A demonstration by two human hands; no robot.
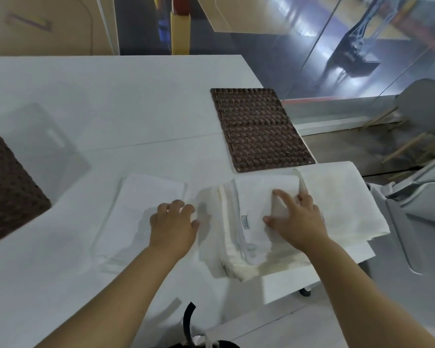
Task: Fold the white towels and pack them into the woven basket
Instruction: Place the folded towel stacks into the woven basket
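Towel stack long axis near-far; right hand pinching top towel.

Table: it carries everything before me.
Basket: at my far left, on the table's edge.
Woven lid: flat on the table, behind the towel stack.
Folded towel: straight ahead, left of the stack.
Towel stack: at the table's right corner, overhanging it.
My left hand: over the folded towel's right edge.
My right hand: on top of the stack.
Chair: beyond the table, far right.
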